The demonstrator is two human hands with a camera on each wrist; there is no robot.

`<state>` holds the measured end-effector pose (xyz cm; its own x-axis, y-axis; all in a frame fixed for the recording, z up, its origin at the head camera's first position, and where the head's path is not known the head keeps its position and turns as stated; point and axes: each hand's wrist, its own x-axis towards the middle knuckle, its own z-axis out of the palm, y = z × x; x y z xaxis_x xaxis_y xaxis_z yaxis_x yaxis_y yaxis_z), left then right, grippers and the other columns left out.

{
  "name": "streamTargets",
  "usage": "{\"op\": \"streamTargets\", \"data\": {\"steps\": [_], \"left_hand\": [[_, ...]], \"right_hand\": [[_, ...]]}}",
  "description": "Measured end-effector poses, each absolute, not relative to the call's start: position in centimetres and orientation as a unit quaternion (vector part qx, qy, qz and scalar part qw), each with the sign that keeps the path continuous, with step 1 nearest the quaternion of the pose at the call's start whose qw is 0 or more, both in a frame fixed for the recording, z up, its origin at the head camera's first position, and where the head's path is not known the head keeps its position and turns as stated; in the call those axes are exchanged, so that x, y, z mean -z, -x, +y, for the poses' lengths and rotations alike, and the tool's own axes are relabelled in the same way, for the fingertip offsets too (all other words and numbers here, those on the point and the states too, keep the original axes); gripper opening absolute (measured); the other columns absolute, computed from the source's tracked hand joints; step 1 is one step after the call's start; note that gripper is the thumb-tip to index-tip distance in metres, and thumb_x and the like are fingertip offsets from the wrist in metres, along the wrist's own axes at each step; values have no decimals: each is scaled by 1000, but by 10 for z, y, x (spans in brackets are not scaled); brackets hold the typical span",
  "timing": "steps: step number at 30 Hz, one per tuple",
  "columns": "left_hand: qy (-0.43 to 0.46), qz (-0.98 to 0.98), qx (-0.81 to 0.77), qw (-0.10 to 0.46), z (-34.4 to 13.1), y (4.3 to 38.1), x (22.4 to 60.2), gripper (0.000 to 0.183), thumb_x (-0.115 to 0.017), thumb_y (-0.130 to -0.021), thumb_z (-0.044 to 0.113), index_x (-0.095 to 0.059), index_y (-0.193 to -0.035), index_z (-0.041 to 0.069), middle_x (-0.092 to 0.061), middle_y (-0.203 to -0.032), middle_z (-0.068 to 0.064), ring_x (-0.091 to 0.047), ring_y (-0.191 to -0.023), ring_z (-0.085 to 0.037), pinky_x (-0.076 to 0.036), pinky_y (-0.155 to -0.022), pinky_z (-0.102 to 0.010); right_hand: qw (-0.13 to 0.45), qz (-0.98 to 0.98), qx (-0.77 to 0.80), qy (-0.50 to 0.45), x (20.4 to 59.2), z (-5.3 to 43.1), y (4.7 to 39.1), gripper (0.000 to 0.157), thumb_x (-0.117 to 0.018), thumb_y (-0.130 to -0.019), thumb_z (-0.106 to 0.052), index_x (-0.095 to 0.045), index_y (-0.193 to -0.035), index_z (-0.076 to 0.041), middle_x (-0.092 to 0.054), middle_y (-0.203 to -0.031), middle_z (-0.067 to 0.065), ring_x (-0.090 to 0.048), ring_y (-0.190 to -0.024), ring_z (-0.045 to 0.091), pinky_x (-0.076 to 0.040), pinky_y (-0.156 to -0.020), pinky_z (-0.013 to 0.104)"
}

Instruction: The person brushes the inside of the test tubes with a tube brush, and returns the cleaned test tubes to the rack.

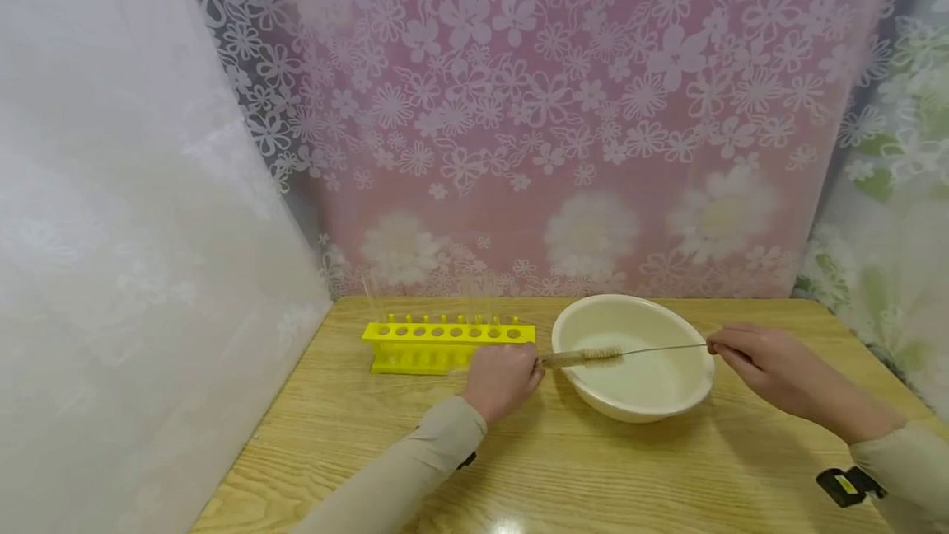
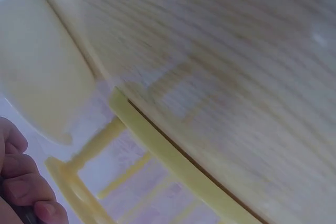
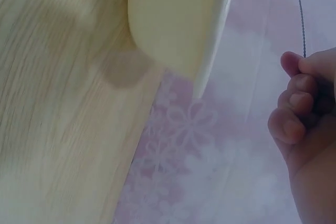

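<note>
My left hand (image 1: pixel 502 377), fingers curled, grips a clear test tube in front of the yellow rack's right end; the fist hides most of the tube. A test tube brush (image 1: pixel 604 355) lies level over the bowl's left side. Its tan bristles look narrow and pressed together near the left fist and fluffier farther right. At the far end of its thin twisted wire (image 3: pixel 302 24), my right hand (image 1: pixel 771 365) pinches between thumb and forefinger, just past the bowl's right rim. In the left wrist view, the curled left fingers (image 2: pixel 26 187) show at the lower left.
The yellow test tube rack (image 1: pixel 448 334) stands at the back left, with several clear test tubes (image 1: pixel 485 303) upright in it. A cream plastic bowl (image 1: pixel 630 410) sits to its right on the wooden table (image 1: pixel 578 476). Flowered curtains (image 1: pixel 519 105) hang behind and at both sides.
</note>
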<state>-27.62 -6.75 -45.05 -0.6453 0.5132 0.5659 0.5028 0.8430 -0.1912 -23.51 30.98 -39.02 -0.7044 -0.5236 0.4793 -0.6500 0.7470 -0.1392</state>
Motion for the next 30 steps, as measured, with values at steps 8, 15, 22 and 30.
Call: {"op": "streamTargets", "data": {"steps": [8,15,22,30], "left_hand": [[286,-908,-27,306,-53,273,447,20,-67,-92,36,-66,-78,21,-50,-53,9,-34,-40,-3,-21,-36,-21],[297,-900,-39,317,-41,273,445,23,-68,-90,37,-63,-74,21,-52,-54,10,-34,-40,-3,-22,-36,-22],[291,-903,-43,312,-32,274,445,29,-62,-94,36,-59,-70,20,-46,-50,9,-30,-37,-4,-19,-34,-23],[297,-904,-37,307,-34,272,447,28,-62,-95,36,-61,-71,21,-46,-51,10,-30,-39,-3,-19,-34,-21]], "right_hand": [[203,-899,-159,-355,397,281,241,20,-68,-90,2,-73,-105,-12,-69,-97,-8,-63,-84,4,-51,-64,25],[145,-897,-184,-375,403,248,245,18,-61,-97,-3,-71,-103,-16,-65,-97,-10,-60,-82,1,-51,-66,25],[163,-885,-168,-401,409,225,251,17,-62,-96,-2,-72,-100,-15,-66,-94,-8,-60,-79,0,-52,-67,24],[161,-879,-175,-413,408,226,248,16,-63,-96,-4,-69,-95,-19,-62,-88,-12,-48,-72,-6,-45,-62,21]]}}
